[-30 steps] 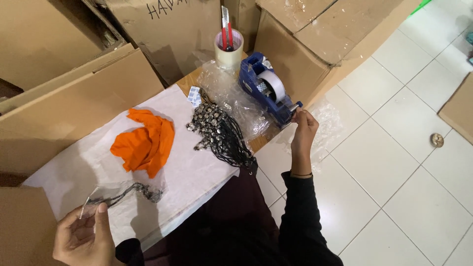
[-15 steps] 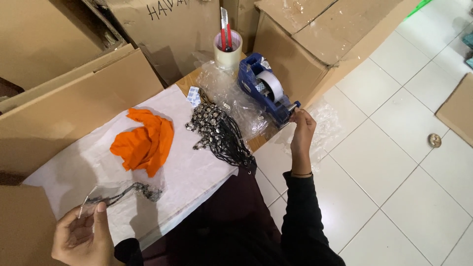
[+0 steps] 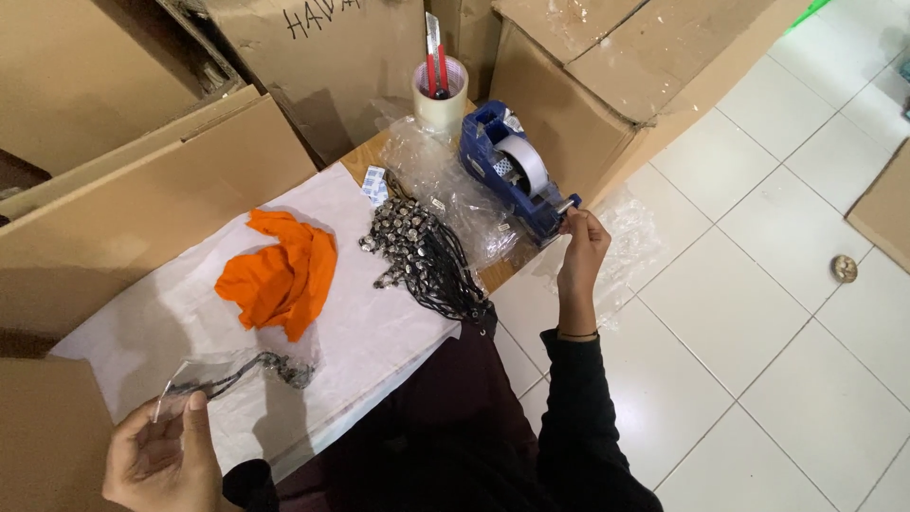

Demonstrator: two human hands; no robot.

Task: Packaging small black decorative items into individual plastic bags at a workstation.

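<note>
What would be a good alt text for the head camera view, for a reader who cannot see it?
A person's right hand touches the front end of a blue tape dispenser, while the left hand pinches a small clear bag holding a dark necklace. Between them, on white paper, lie an orange cloth and a pile of dark beaded necklaces.

One blue tape dispenser [image 3: 517,175], one roll of clear tape [image 3: 442,95] holding one red-handled cutter [image 3: 436,66], one orange cloth [image 3: 282,275], one heap of black studded cords [image 3: 422,251], one small clear bag [image 3: 223,374], and one round metal object [image 3: 843,268] on the floor.
</note>
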